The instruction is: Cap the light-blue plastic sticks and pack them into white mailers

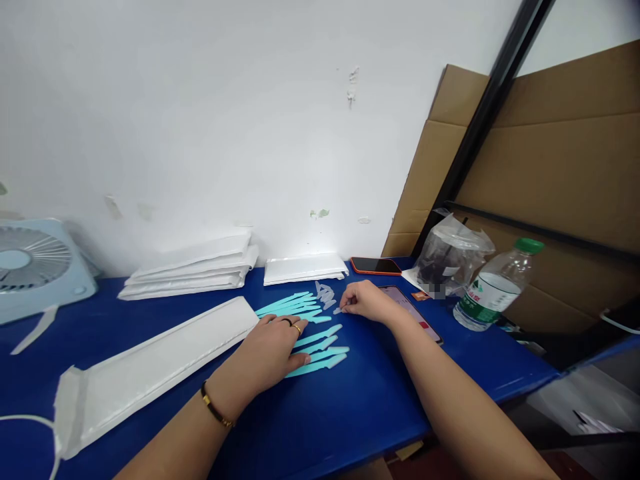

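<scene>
Several turquoise eyebrow razors [320, 348] lie fanned out side by side on a blue table. My left hand [273, 350] rests palm down across their handles, its fingers stretched out and the thumb on the nearer razors. Just beyond the razors' far ends is a small heap of clear plastic blade caps [326, 294]. To the right of that heap, my right hand [364, 301] pinches a small clear cap [337, 311] between thumb and fingertips, close to the table. A long white padded envelope [160, 370] lies left of the razors, its far end near my left hand.
White envelopes [190, 270] are stacked by the wall, with another packet [305, 268] beside them. A light blue fan [45, 263] stands left. At right are a red-edged phone [376, 266], a second phone [417, 317], a bagged cup [445, 257] and a water bottle [493, 290].
</scene>
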A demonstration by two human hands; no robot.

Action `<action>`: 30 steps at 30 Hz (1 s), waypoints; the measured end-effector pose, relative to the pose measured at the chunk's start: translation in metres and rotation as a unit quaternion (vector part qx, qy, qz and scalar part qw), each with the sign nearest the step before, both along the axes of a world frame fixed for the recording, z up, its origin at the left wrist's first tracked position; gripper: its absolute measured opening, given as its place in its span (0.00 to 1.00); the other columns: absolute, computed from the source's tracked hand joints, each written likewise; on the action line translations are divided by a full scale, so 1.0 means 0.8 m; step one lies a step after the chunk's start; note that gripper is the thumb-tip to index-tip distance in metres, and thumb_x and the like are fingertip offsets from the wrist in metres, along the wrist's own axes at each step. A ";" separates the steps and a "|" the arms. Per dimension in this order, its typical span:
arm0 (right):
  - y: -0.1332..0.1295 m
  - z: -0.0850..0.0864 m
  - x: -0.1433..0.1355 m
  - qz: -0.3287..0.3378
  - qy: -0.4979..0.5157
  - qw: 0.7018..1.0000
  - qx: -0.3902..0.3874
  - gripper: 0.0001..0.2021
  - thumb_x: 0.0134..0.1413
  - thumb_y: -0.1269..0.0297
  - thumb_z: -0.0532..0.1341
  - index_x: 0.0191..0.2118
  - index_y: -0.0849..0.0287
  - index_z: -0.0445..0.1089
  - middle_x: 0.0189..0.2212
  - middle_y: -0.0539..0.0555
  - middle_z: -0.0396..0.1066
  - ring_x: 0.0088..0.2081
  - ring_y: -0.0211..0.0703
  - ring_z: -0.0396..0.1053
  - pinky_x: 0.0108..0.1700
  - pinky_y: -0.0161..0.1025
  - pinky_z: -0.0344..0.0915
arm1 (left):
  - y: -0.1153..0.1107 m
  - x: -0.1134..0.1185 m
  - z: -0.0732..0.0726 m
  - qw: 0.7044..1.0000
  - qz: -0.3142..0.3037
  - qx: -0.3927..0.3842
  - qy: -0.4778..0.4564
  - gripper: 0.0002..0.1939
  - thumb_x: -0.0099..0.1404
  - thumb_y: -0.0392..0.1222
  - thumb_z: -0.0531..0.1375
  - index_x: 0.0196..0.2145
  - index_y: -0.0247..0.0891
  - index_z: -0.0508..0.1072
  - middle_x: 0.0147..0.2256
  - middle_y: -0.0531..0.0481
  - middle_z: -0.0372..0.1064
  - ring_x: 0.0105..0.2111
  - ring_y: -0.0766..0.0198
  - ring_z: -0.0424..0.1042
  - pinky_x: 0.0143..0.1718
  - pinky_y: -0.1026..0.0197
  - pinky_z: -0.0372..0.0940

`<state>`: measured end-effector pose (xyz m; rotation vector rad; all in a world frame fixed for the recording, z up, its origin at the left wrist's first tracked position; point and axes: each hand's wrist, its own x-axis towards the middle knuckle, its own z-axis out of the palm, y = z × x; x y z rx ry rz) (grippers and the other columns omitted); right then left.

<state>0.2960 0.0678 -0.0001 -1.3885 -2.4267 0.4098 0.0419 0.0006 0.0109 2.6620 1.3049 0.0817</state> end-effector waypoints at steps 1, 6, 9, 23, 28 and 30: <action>-0.001 0.001 0.002 -0.005 -0.002 1.000 -0.015 0.06 0.42 0.72 0.62 0.28 0.60 0.76 0.27 0.51 0.74 0.28 0.37 0.68 0.31 0.31 0.60 | -0.002 0.001 0.001 1.000 -0.002 0.001 -0.001 0.26 0.61 0.53 0.53 0.55 0.44 0.61 0.51 0.45 0.65 0.50 0.53 0.63 0.52 0.52 0.53; -0.004 0.005 0.007 0.013 0.005 0.997 -0.071 0.05 0.40 0.67 0.65 0.27 0.59 0.76 0.26 0.51 0.74 0.26 0.37 0.68 0.28 0.31 0.59 | -0.006 0.002 0.003 1.000 -0.014 0.001 -0.004 0.26 0.60 0.53 0.54 0.54 0.44 0.62 0.47 0.45 0.67 0.47 0.52 0.64 0.46 0.54 0.57; -0.004 0.000 -0.001 0.044 0.022 0.998 -0.050 0.05 0.42 0.66 0.64 0.28 0.59 0.76 0.27 0.51 0.73 0.27 0.36 0.68 0.29 0.31 0.60 | -0.005 0.003 0.001 1.000 -0.023 -0.011 -0.015 0.27 0.59 0.53 0.55 0.55 0.44 0.62 0.49 0.45 0.66 0.49 0.52 0.63 0.47 0.55 0.58; 0.000 -0.006 -0.008 0.051 0.025 0.998 0.011 0.04 0.45 0.70 0.63 0.28 0.60 0.75 0.28 0.52 0.72 0.29 0.36 0.68 0.31 0.31 0.60 | -0.004 -0.002 0.008 0.999 -0.004 -0.045 -0.029 0.27 0.58 0.53 0.55 0.54 0.44 0.63 0.50 0.46 0.66 0.50 0.53 0.63 0.49 0.54 0.58; -0.005 -0.008 -0.020 0.083 0.057 0.995 -0.020 0.05 0.46 0.66 0.63 0.30 0.58 0.76 0.29 0.51 0.72 0.29 0.35 0.68 0.31 0.30 0.60 | -0.005 -0.004 0.009 0.997 -0.016 -0.060 -0.052 0.29 0.58 0.55 0.55 0.55 0.44 0.61 0.51 0.46 0.65 0.52 0.53 0.62 0.50 0.56 0.58; -0.008 -0.006 -0.020 0.108 0.056 0.991 -0.053 0.06 0.45 0.64 0.64 0.30 0.58 0.76 0.28 0.51 0.73 0.28 0.35 0.68 0.30 0.30 0.60 | -0.005 -0.006 0.010 0.995 -0.020 -0.078 -0.059 0.29 0.58 0.56 0.54 0.56 0.45 0.60 0.52 0.47 0.64 0.51 0.54 0.63 0.49 0.57 0.58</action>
